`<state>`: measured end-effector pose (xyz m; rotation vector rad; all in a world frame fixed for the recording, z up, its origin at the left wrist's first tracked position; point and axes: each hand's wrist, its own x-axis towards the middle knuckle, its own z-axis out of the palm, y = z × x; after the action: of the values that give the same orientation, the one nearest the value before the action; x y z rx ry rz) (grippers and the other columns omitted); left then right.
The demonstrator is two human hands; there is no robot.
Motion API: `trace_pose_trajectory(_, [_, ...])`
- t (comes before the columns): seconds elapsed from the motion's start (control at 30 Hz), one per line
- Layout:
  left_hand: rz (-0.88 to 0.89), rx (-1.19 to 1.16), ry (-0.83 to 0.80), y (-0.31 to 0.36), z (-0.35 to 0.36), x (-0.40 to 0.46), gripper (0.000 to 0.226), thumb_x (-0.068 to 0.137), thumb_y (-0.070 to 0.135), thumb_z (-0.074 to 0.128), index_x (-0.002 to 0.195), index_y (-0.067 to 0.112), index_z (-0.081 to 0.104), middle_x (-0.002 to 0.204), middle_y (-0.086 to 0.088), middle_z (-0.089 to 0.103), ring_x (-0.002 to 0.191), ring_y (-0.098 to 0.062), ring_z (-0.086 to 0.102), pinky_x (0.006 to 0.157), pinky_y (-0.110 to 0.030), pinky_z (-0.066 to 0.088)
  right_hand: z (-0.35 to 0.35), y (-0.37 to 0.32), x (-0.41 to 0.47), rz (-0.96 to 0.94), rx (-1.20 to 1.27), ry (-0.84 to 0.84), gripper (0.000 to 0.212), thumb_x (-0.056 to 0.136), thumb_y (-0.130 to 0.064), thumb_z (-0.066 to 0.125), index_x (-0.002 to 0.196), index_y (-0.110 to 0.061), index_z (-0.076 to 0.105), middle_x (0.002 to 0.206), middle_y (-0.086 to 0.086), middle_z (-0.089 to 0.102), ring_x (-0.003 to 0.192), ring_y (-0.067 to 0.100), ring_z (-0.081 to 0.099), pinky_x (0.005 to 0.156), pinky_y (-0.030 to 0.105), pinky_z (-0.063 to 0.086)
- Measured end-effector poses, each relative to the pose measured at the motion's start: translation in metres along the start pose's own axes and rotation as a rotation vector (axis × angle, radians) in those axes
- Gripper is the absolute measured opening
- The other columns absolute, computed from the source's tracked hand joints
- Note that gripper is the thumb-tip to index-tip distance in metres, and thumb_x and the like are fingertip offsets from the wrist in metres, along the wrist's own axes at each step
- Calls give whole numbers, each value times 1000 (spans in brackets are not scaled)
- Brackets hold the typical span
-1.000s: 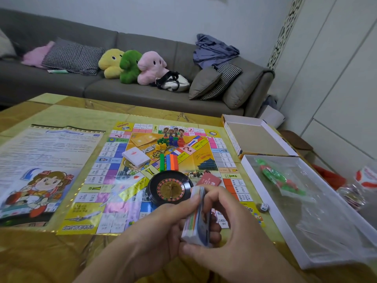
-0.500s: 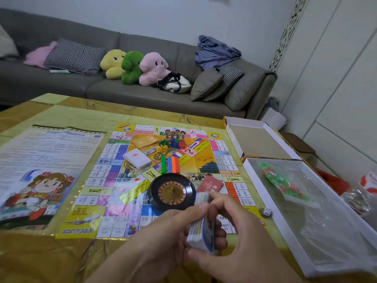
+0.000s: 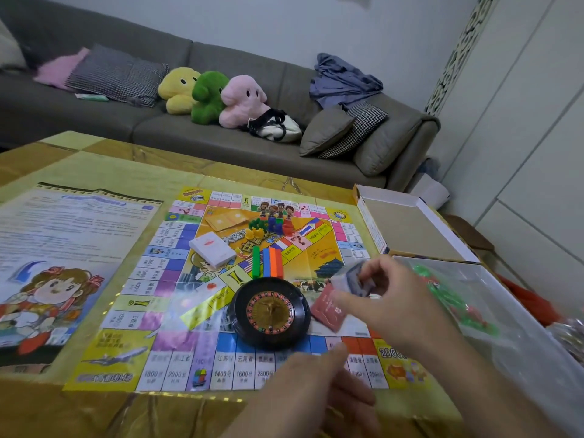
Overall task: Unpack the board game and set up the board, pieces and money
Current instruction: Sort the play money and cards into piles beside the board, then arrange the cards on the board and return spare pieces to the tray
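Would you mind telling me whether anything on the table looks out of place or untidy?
Mostly the middle of the game board: the roulette wheel, a white card deck lying askew, coloured sticks and bunched-up small pieces all sit on it in a jumble. Nothing looks spilled or damaged.

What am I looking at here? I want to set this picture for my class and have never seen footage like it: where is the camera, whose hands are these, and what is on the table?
There is no machine. A person wears a camera on the head, looking forward and down at their own hands. The right hand holds a stack of play money in its grip over the game board. The left hand is relaxed and holds nothing. On the board stand a roulette wheel, a white card deck and coloured sticks. The open box lies to the right.
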<state>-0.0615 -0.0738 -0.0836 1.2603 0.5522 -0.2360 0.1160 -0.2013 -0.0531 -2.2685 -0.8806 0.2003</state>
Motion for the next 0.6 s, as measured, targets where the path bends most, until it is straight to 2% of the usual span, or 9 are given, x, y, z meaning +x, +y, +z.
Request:
trace_pose_trajectory(0.07, [12,14,113,11,16,23,55,106,48,49,85,10,82,83,-1,78,68,-10,68,71,-18,49,8,-2,33,64,-91,-34,46,76,-53,86,93,-25,55,94,-4,67,80,14,66,56,26,51])
trace_pose_trajectory(0.17, [36,-66,50,1,44,34,46,106,40,52,96,7,82,80,4,77,65,-2,66,66,-10,47,27,1,76,75,-179,-47,48,77,-50,84,95,-17,54,91,0,63,76,16,59,59,34,51])
trace_pose_trajectory(0.23, [81,-81,21,4,51,27,41,106,35,53,87,12,81,71,8,73,58,3,63,62,-7,44,42,-1,98,31,-270,-78,49,78,-46,82,92,-10,52,83,3,54,69,17,47,59,35,41])
trace_pose_trajectory(0.3, [137,-102,73,3,48,32,43,105,34,54,78,16,81,69,10,73,60,5,63,67,-8,45,55,1,115,22,-332,-134,47,78,-41,82,92,-11,49,82,4,50,68,16,43,59,35,37])
trace_pose_trajectory(0.4, [146,-73,85,3,44,32,46,104,38,54,79,15,83,71,9,74,65,2,64,75,-13,48,68,6,131,31,-366,-200,49,78,-38,85,95,-16,45,84,2,48,68,17,41,58,35,35])
trace_pose_trajectory(0.47, [123,-69,82,4,40,32,49,105,41,52,77,14,82,70,7,73,62,-1,62,74,-14,50,77,12,138,26,-408,-229,54,78,-44,84,103,-16,46,96,4,51,77,18,44,61,34,38])
trace_pose_trajectory(0.5, [125,-62,67,5,39,32,50,105,40,51,73,15,81,70,5,73,59,-2,61,70,-14,49,81,16,140,30,-421,-238,58,78,-50,81,110,-15,47,106,5,51,87,20,47,67,35,44])
trace_pose_trajectory(0.6, [118,-127,58,7,39,35,47,103,36,54,69,17,80,68,-1,73,51,-6,58,60,-14,46,89,26,142,48,-481,-274,76,74,-67,71,126,-19,45,127,4,45,119,26,44,96,48,50])
